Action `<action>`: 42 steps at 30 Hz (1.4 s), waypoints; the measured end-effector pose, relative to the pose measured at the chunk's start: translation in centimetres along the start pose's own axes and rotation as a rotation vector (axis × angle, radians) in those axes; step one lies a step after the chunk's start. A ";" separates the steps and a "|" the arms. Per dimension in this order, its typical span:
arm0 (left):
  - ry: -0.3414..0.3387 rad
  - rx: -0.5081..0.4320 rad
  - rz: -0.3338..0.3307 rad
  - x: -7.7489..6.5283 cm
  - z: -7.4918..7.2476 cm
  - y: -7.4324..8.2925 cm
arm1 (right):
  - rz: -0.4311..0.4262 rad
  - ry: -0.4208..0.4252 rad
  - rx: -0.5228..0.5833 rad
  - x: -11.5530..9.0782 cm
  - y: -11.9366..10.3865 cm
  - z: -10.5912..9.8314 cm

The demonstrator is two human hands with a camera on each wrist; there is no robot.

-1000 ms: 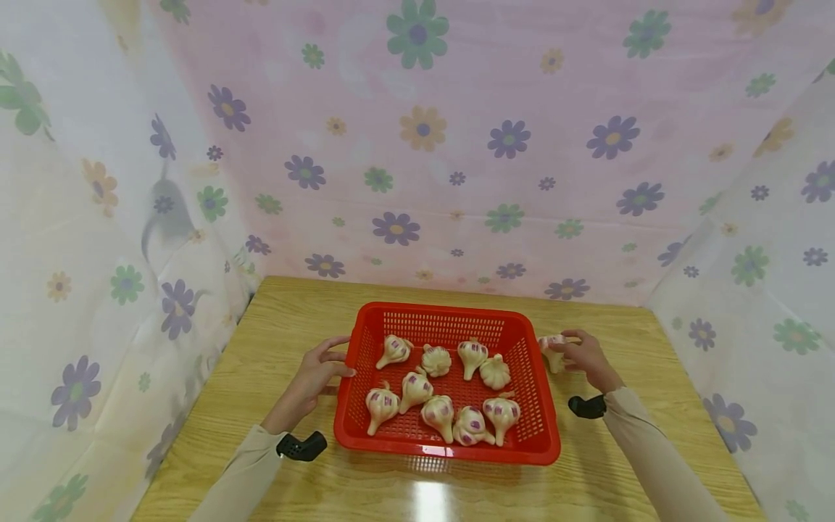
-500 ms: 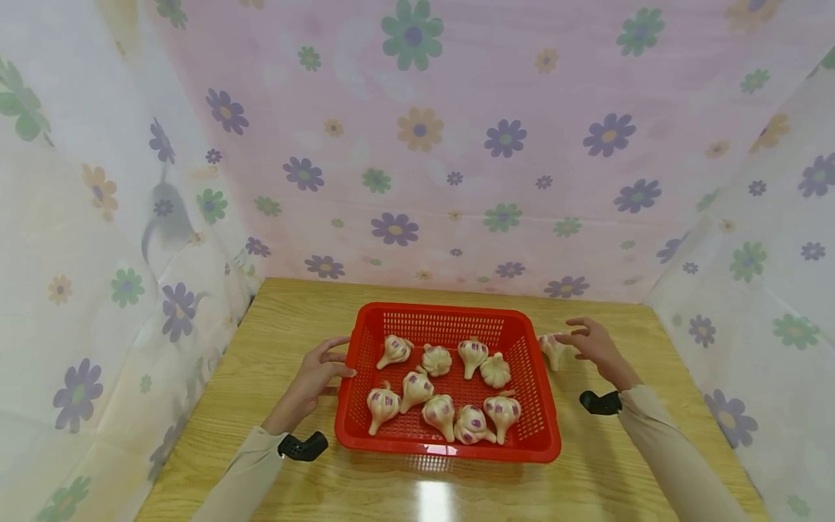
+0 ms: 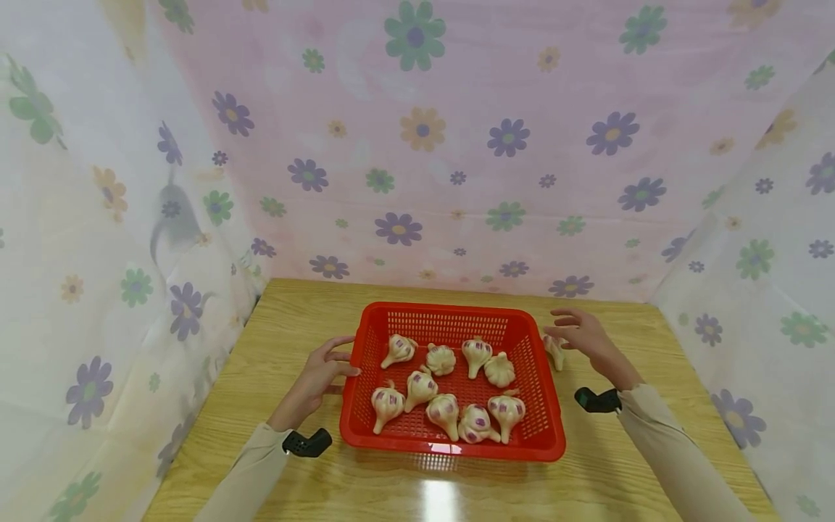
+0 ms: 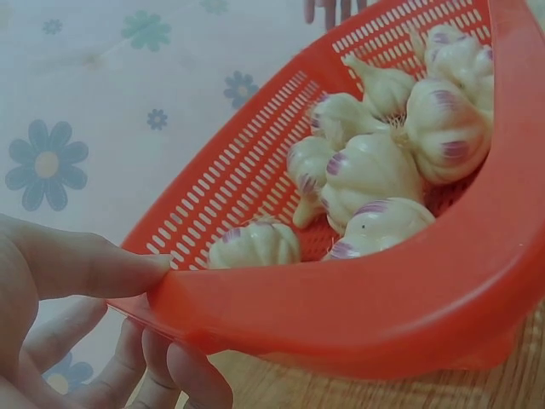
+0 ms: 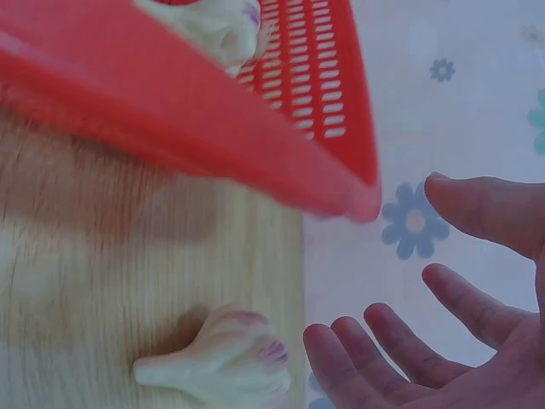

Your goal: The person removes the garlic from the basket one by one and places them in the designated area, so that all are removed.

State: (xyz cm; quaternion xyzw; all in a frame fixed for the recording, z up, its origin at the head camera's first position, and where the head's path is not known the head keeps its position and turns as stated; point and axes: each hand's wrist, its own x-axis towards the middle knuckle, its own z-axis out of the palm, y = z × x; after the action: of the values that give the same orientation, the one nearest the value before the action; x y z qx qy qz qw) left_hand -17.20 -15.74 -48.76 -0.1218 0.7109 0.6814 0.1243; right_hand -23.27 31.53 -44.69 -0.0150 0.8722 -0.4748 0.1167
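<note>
A red plastic basket (image 3: 453, 453) with slotted walls sits on the table, holding several garlic bulbs (image 3: 443, 415) with purple marks. My left hand (image 3: 320, 377) pinches the basket's left rim; in the left wrist view the thumb (image 4: 111, 268) lies on top and the fingers are curled beneath. One garlic bulb (image 5: 226, 358) lies on the wood outside the basket, by its right wall. My right hand (image 3: 587, 341) hovers above that bulb with its fingers spread and holds nothing. In the head view the hand partly hides the bulb.
The wooden table (image 3: 261, 464) extends around the basket on all sides. Flowered cloth (image 3: 457, 109) hangs behind the table and along both sides. A black wrist camera (image 3: 306, 442) is on the left wrist, another black camera (image 3: 596, 400) on the right.
My right hand has let go of the garlic bulb beside the basket, and its fingers have lifted and spread. The left hand stays on the rim.
</note>
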 end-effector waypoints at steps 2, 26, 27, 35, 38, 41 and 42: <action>-0.002 -0.006 0.000 0.0 0.0 0.0 | -0.016 -0.006 0.010 -0.2 -0.6 0.3; -0.009 -0.009 0.006 -0.2 -0.2 0.0 | -0.071 -0.168 0.103 0.8 -4.2 4.8; -0.010 -0.008 0.006 -0.2 -0.2 0.0 | -0.068 -0.174 0.105 0.9 -4.2 5.1; -0.011 -0.007 0.007 -0.1 -0.1 -0.1 | -0.022 -0.230 0.163 1.8 -4.4 6.5; -0.011 -0.009 0.008 -0.1 -0.1 -0.1 | 0.008 -0.239 0.191 2.2 -4.5 7.1; -0.012 -0.010 0.008 -0.1 0.0 -0.1 | 0.026 -0.255 0.209 2.5 -4.5 7.5; -0.013 -0.011 0.007 -0.1 0.0 -0.1 | 0.030 -0.257 0.209 2.6 -4.5 7.7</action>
State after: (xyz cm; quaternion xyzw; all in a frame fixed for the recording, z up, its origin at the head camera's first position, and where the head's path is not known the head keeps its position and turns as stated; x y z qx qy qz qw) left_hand -17.08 -15.79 -48.86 -0.1157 0.7067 0.6866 0.1256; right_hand -24.54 22.34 -45.46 -0.0505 0.7960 -0.5553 0.2355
